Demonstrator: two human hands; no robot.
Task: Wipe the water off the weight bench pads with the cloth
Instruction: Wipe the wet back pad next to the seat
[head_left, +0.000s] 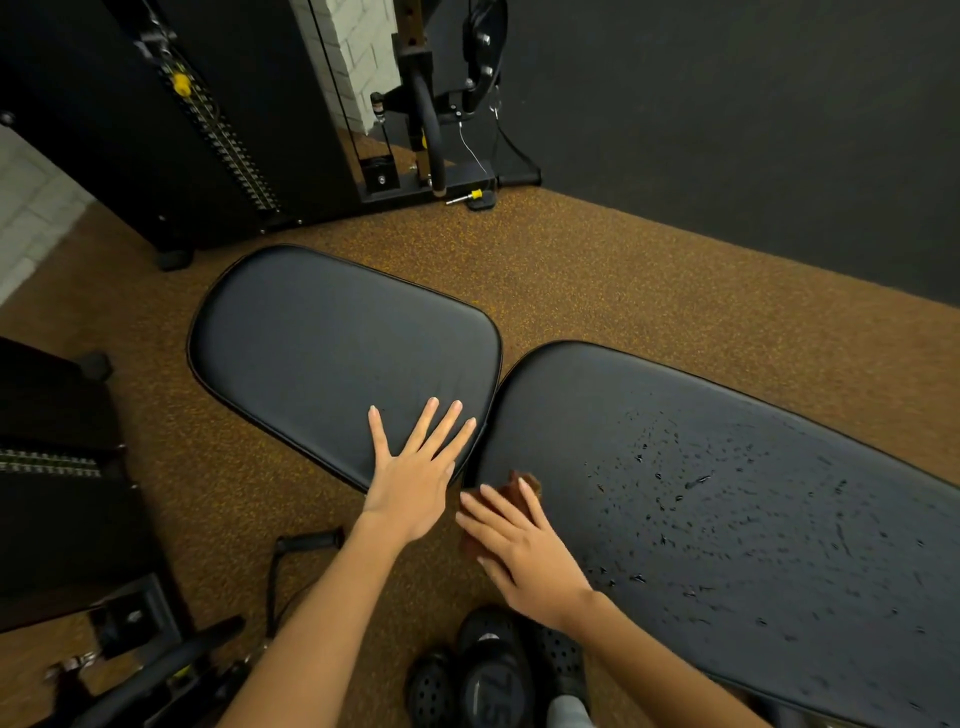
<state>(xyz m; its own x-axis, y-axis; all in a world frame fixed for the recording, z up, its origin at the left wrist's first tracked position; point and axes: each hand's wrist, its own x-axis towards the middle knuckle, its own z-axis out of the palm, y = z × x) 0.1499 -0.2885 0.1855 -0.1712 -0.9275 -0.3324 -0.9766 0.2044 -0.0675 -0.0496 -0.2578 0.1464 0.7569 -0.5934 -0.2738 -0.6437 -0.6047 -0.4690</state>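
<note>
Two black padded bench sections lie side by side. The smaller seat pad (322, 332) on the left looks dry. The longer back pad (727, 493) on the right is dotted with water droplets across its middle and right. My left hand (415, 467) rests flat with fingers spread on the seat pad's near right corner, holding nothing. My right hand (519, 545) presses a brown cloth (524, 483) onto the back pad's near left corner, beside the gap between the pads. Most of the cloth is hidden under the fingers.
The floor (597, 270) is brown speckled rubber. A black weight-stack machine (208, 130) with a yellow pin stands behind the seat pad. A cable handle (306, 545) lies on the floor at lower left. Black perforated clogs and a weight plate (493, 680) sit near the bottom edge.
</note>
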